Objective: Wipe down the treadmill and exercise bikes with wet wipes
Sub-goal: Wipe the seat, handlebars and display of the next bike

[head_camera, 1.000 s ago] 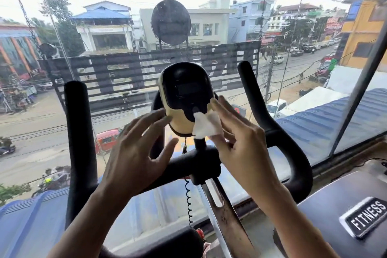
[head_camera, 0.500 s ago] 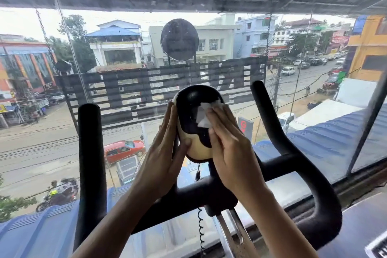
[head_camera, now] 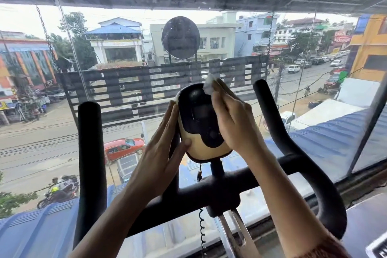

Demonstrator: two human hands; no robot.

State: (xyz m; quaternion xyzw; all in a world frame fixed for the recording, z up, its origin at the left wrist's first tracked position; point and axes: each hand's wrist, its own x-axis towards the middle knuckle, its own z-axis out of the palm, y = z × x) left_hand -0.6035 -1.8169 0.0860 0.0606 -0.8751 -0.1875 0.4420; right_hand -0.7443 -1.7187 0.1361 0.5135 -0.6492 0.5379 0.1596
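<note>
An exercise bike's black-and-cream console [head_camera: 201,123] stands on a post above the black handlebar [head_camera: 209,190]. My left hand [head_camera: 161,153] lies flat against the console's left side, fingers straight, thumb on the cream lower part. My right hand [head_camera: 232,119] covers the console's right side and presses a white wet wipe [head_camera: 209,85] against its top right edge. Only a crumpled corner of the wipe shows beyond my fingertips.
Two upright padded grips [head_camera: 90,153] [head_camera: 270,111] flank the console. A coiled cable [head_camera: 202,230] hangs beside the chrome stem [head_camera: 234,234]. A glass window [head_camera: 125,69] stands directly behind the bike. Another machine's dark panel [head_camera: 368,222] sits at the lower right.
My right hand has slid the wipe from the console's lower face up to its top right edge. My left hand has come to rest flat on the console's left side.
</note>
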